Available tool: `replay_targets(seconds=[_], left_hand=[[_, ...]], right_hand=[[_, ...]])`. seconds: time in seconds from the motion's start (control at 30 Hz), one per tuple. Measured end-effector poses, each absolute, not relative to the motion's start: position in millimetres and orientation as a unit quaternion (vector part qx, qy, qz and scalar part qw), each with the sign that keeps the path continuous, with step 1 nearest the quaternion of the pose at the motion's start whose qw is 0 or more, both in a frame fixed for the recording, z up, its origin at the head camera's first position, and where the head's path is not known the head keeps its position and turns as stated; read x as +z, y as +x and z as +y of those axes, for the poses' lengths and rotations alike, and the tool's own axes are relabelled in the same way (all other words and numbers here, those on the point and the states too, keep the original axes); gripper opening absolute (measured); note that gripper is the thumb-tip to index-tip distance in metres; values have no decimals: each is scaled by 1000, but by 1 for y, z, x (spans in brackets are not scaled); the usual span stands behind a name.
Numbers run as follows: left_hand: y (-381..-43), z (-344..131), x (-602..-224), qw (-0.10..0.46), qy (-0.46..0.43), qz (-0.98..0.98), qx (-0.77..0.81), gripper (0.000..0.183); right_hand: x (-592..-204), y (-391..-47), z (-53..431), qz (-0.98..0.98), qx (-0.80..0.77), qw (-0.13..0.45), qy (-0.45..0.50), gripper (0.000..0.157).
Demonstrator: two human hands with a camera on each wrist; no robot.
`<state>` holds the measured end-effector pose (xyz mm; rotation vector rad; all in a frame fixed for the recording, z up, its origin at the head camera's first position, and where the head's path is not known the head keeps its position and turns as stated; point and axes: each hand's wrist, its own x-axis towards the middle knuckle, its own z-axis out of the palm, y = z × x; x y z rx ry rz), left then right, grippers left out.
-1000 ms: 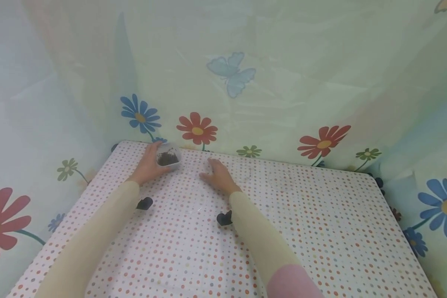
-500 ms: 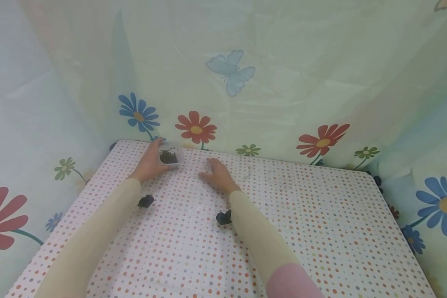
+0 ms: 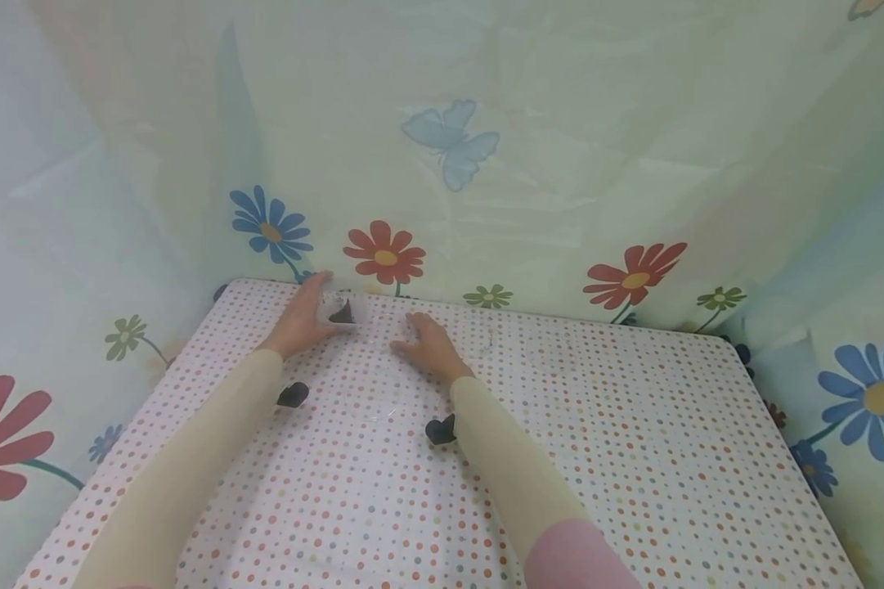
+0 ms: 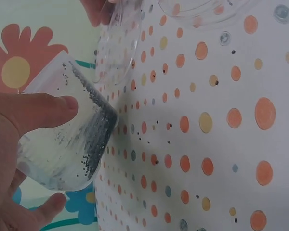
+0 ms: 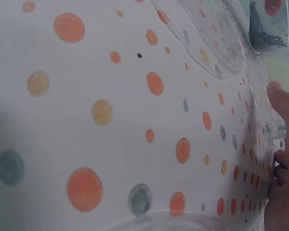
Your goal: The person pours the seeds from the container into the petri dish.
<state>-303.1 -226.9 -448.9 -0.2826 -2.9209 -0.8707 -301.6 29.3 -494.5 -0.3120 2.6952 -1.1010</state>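
Note:
My left hand (image 3: 302, 321) grips a clear plastic tub (image 4: 62, 159), thumb on one wall and fingers on the other side. The tub is tilted, and small dark grains (image 4: 97, 137) have gathered along its lower corner. Just right of it, at the back of the table, my right hand (image 3: 430, 343) holds the rim of a shallow clear round dish (image 4: 116, 53). That hand's thumb and curled fingers lie around the rim in the right wrist view. Inside the dish, any grains are too faint to make out.
More clear round dishes stand on the dotted table (image 3: 633, 458): one nearer me (image 3: 371, 401), one right of my right hand (image 3: 480, 337), and one farther right (image 3: 552, 352). Loose dark grains (image 4: 156, 162) dot the cloth. A flowered curtain (image 3: 559, 196) hangs behind the table.
My left hand has shifted slightly right and tilted the tub further, and the dark grains have slid to its right lower corner. The right hand has stayed nearly still.

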Motion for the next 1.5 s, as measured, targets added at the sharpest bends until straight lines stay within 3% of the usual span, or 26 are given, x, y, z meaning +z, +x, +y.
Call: replay_targets(seconds=[1.5], left_hand=[[-310, -193, -437, 73, -197, -956, -202, 97]], right_hand=[[-492, -299, 28, 917, -368, 104, -112, 74]])
